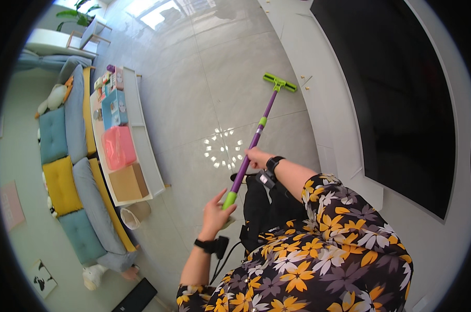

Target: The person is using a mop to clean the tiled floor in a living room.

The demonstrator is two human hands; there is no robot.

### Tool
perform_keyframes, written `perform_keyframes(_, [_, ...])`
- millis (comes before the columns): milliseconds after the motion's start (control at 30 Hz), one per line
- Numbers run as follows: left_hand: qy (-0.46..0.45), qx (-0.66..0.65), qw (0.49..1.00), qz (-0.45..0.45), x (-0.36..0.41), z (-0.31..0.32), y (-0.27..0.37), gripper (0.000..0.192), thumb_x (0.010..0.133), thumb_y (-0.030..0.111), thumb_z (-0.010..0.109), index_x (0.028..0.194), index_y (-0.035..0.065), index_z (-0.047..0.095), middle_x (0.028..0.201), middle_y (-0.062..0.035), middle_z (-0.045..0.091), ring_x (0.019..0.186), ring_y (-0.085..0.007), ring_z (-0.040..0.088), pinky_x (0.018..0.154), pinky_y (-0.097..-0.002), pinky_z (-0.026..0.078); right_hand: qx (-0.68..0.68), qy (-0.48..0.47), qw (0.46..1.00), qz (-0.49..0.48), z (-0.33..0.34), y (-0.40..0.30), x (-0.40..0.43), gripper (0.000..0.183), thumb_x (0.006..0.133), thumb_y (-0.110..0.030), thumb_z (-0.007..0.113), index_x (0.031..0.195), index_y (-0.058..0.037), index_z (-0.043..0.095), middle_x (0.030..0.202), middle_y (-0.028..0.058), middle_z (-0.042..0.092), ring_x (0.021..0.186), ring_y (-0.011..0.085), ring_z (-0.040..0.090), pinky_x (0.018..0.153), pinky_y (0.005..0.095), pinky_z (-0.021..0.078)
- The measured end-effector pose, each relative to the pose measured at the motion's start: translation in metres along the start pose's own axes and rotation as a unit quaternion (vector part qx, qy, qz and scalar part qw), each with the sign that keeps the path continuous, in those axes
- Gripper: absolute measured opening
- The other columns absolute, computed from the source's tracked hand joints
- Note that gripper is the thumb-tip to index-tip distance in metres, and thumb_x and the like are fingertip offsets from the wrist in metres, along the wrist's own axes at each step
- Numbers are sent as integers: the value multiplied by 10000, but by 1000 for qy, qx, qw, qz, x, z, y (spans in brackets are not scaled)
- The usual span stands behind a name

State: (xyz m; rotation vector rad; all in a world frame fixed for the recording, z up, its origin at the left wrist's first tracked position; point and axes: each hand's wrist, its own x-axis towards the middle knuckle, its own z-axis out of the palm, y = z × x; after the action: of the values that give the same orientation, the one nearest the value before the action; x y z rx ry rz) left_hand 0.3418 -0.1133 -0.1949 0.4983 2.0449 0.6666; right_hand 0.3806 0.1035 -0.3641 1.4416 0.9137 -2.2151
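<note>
A mop with a purple telescopic pole (244,165) and a flat green head (280,82) slants across the view. Its head rests on the grey tiled floor beside the white TV cabinet. My right hand (257,157) grips the pole about midway. Lower down, my left hand (216,217) is around the green end grip (230,200), its thumb and index finger lying loosely on either side. Some fingers of the left hand are hidden behind the grip. Both wrists wear black straps with small devices.
On the left stand a white coffee table (142,117), bearing a pink bin (118,147), a blue box (114,109) and a cardboard box (128,181), and a sofa (76,117). A waste basket (136,214) sits beside the table. The TV cabinet (297,58) and a large black television (395,97) line the right.
</note>
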Motion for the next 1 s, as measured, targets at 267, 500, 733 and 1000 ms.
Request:
perform_keyframes(267, [-50, 88, 995, -4, 34, 73, 20, 566, 682, 234, 612, 1202, 94, 440, 825, -174, 602, 727, -278, 598, 665, -355, 464, -180, 94, 979, -12, -61, 5, 36, 352, 881, -366, 346, 909, -25, 426, 685, 121, 583, 357, 124, 339, 332, 259, 278])
perform_keyframes(500, [-63, 74, 995, -35, -29, 88, -23, 558, 694, 276, 600, 1201, 125, 422, 864, -202, 590, 805, -356, 566, 698, -404, 451, -180, 46, 983, 6, -43, 84, 29, 384, 849, -342, 307, 728, -4, 444, 463, 112, 380, 336, 219, 381, 332, 374, 292])
perform_keyframes(733, [-82, -33, 988, -127, -117, 74, -67, 541, 696, 229, 631, 1190, 95, 455, 803, -136, 602, 657, -178, 587, 618, -301, 464, -190, -42, 971, 139, 13, 143, -21, 252, 812, -232, 309, 677, -41, 401, 486, 85, 350, 337, 187, 325, 329, 318, 247])
perform_keyframes(1000, [-68, -363, 923, -108, -126, 6, -42, 458, 811, 141, 514, 1240, 28, 399, 805, -48, 565, 607, -89, 506, 533, -204, 416, -129, -163, 969, 131, 51, 91, -35, 173, 794, -160, 544, 790, -27, 434, 641, 62, 484, 480, 156, 478, 428, 264, 412])
